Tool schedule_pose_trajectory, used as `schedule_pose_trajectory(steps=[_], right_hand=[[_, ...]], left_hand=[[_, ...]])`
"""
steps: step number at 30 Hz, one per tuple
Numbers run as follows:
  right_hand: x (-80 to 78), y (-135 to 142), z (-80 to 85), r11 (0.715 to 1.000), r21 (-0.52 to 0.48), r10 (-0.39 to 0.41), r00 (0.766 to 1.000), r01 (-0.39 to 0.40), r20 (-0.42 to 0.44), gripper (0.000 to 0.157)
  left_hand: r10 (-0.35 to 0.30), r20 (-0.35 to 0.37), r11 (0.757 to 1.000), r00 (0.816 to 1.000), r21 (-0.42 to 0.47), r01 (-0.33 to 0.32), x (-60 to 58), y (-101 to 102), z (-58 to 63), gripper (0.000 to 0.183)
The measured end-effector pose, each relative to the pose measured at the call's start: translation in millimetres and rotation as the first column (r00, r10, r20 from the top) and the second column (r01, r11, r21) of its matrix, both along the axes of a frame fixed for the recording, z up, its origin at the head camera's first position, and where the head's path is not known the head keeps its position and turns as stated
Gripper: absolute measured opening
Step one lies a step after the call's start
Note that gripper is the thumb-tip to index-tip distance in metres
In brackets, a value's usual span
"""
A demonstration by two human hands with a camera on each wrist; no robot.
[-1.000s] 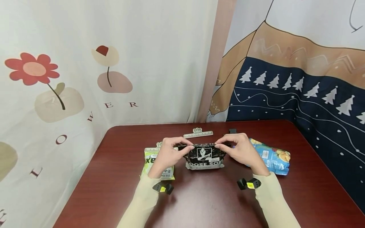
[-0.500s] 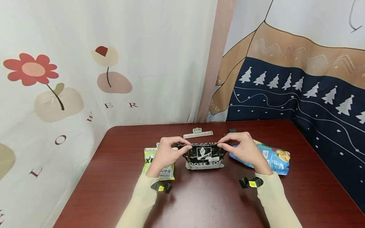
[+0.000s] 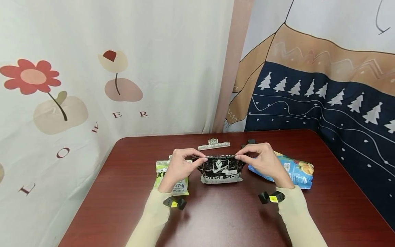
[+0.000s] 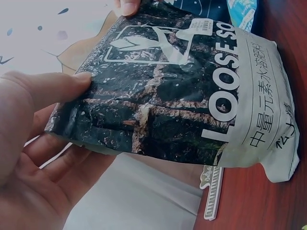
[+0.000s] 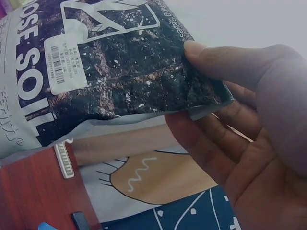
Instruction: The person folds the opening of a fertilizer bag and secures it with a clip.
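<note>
Head view: just below the centre of the frame, a black-and-white LOOSE SOIL bag [image 3: 219, 171] appears to stand upright on the dark red table [image 3: 228, 219]. The left hand [image 3: 181, 167] pinches the left end of its top edge and the right hand [image 3: 266, 164] the right end, each thumb on the front face, the other fingers behind, with little more than the film between.

The bag will probably handle as soft and floppy above, with its weight low down; the creased, shiny film could slip but should not be fragile. Both top corners look the best hold, pulled evenly taut.

Against one second ago, the hands are slightly farther apart along the edge and more of the blue pouch [image 3: 297, 174], right of centre, shows; the bag is nearly unmoved.
</note>
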State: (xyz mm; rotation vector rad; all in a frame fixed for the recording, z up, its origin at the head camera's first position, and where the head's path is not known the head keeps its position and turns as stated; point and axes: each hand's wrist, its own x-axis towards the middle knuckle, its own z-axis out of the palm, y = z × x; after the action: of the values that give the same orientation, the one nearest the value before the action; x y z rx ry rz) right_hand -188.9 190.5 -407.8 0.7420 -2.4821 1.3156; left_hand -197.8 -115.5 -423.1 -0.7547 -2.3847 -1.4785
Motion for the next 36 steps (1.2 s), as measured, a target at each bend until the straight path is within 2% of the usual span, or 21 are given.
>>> schedule_pose_trajectory(steps=[6,13,18,23,36], right_hand=[[0.0,3.0,1.2,1.000,0.007,0.011,0.999,-0.011,0.035,0.011],[-2.7,8.5,4.4,0.998,0.060,-0.030,1.000,0.030,-0.008,0.014],[-3.8,8.3,3.2,0.997,0.064,-0.039,0.999,0.041,-0.030,0.012],[-1.4,8.5,2.1,0.996,0.072,-0.055,0.998,0.055,-0.006,0.011],[-1.8,14.7,0.8,0.996,0.075,-0.050,0.997,0.045,0.065,0.012]], left_hand=[[-0.010,0.082,1.000,0.997,0.003,0.009,-0.6,-2.4,-0.1,0.006],[-0.013,0.126,1.000,0.992,0.026,0.009,-3.7,-5.1,3.6,0.006],[-0.016,0.115,0.999,0.993,0.051,0.011,-4.3,-5.8,3.0,0.006],[-0.019,0.092,0.998,0.996,0.058,0.014,-3.4,-6.1,0.3,0.005],[-0.023,0.181,0.998,0.983,0.062,0.012,-2.1,-10.7,1.9,0.007]])
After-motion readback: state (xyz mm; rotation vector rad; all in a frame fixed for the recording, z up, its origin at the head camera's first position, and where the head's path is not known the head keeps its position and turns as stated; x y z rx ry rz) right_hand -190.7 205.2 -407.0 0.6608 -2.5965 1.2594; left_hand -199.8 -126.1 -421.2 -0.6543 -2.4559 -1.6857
